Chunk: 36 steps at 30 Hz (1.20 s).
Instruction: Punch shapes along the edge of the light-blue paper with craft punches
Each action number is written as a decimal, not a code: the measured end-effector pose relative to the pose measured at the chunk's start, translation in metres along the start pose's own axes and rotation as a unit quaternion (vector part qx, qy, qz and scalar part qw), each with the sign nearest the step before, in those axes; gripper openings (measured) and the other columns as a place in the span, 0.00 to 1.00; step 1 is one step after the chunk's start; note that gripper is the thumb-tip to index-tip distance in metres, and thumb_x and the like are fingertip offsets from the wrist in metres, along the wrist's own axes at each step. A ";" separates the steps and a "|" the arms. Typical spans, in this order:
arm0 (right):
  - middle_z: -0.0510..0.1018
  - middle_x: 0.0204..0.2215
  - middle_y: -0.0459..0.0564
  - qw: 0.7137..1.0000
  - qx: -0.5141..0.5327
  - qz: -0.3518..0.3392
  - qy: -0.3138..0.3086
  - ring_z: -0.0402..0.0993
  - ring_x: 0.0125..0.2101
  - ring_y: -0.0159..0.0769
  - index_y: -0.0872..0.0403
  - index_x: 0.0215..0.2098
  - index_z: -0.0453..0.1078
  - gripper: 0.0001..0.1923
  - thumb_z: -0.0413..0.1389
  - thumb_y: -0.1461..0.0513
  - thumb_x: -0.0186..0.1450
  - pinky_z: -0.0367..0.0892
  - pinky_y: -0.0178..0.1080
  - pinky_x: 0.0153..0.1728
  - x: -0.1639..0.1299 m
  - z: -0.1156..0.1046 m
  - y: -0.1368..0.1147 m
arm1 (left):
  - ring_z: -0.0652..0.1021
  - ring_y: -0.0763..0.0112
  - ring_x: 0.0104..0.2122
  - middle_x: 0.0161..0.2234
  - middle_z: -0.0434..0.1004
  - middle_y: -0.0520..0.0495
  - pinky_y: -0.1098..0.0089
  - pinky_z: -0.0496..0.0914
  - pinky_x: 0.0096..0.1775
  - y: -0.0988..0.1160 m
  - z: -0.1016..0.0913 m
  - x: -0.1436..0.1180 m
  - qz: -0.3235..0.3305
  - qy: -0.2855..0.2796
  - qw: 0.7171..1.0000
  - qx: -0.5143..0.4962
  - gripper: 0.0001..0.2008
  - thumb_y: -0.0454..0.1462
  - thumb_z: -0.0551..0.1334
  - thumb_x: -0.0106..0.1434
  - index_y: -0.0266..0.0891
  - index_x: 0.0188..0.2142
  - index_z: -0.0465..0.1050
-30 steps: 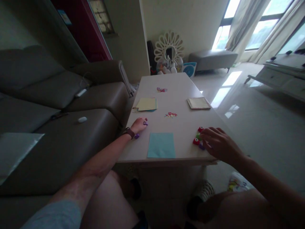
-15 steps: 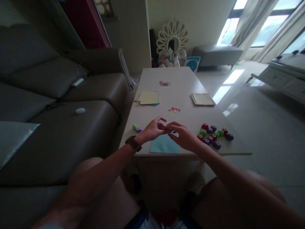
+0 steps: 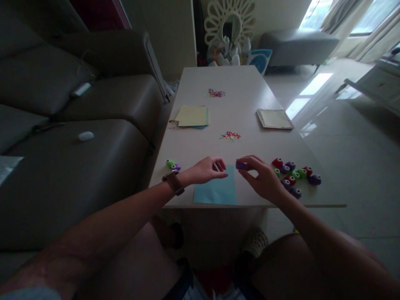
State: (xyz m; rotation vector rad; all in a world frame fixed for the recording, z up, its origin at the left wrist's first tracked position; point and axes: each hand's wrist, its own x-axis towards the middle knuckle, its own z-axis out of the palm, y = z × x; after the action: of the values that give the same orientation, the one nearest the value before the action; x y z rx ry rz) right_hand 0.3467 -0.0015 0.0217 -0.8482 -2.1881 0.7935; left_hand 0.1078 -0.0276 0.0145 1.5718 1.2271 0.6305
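Above the blue sheet (image 3: 215, 192), the left hand (image 3: 208, 171) is positioned with its thumb and fingertips apart. Just beyond the right edge of the blue sheet, the right hand (image 3: 261, 177) is clamped on a purple block (image 3: 241, 166), gripped at the fingertips and raised over the table (image 3: 246, 100). The two hands are separated, with the purple block facing the left hand.

Right of the blue sheet, a cluster of toys (image 3: 290, 180) in red, green and purple, several with an eye-like spot, rests near the right wrist. Left of the blue sheet, a green toy (image 3: 169, 164) and a second purple toy (image 3: 176, 167) lie side by side, near the watch (image 3: 174, 182). Beyond the blue sheet are small coloured pieces (image 3: 230, 136); farther left, a paper stack (image 3: 193, 116), yellow on top; farther right, a bordered pad (image 3: 275, 119).
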 end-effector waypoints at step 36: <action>0.74 0.41 0.52 0.992 -0.063 -0.008 -0.109 0.74 0.39 0.39 0.51 0.44 0.70 0.09 0.55 0.67 0.66 0.71 0.43 0.40 0.017 0.016 0.018 | 0.76 0.60 0.42 0.42 0.78 0.44 0.64 0.68 0.43 -0.001 -0.005 -0.004 -0.057 -0.008 0.938 0.342 0.20 0.37 0.73 0.55 0.38 0.46 0.72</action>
State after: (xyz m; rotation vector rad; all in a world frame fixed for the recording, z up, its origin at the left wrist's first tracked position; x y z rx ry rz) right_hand 0.3310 0.0171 0.0049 -0.8381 -2.4564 0.7789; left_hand 0.1013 -0.0292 0.0160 2.0366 1.6151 0.1025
